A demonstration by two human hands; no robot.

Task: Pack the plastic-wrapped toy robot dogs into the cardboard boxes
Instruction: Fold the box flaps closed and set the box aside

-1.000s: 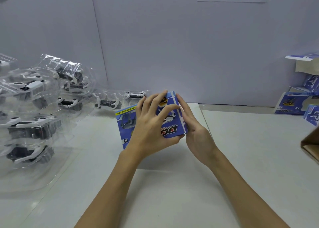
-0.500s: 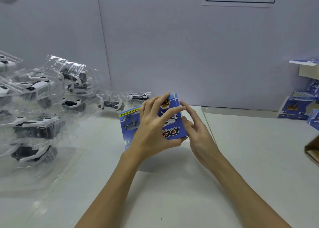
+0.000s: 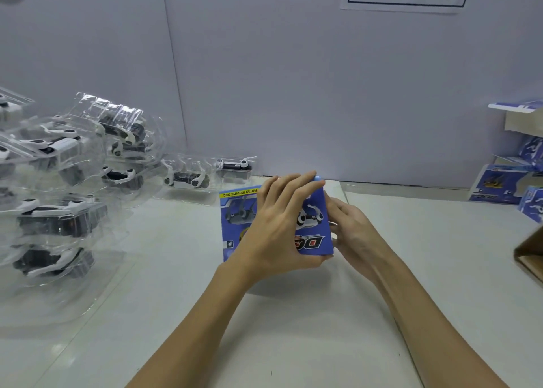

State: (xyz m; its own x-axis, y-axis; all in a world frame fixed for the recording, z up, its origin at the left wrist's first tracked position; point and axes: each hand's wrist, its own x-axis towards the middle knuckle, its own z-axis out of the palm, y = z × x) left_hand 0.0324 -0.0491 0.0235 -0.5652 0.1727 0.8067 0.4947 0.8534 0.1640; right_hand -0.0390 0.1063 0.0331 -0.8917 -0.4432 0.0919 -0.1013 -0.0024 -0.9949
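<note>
My left hand [image 3: 276,229] lies over the front face of the blue cardboard box [image 3: 314,231], its fingers curled across the top edge and the thumb hooked under the lower edge, so it grips the box. My right hand [image 3: 352,234] sits against the box's side at 3 o'clock, fingers bent onto that end; I cannot tell whether they pinch a flap or only press it. The box stands at the centre of the white table [image 3: 293,329], printed upside down to me, with a robot dog picture and yellow strip showing. At 9 to 10 o'clock lies a heap of plastic-wrapped toy robot dogs [image 3: 61,223], black and white in clear shells, with two more [image 3: 188,179] near the wall at 11 o'clock. At 3 o'clock, by the table's far edge, stand more blue boxes [image 3: 496,187], and a brown carton corner [image 3: 529,255] just below them.
</note>
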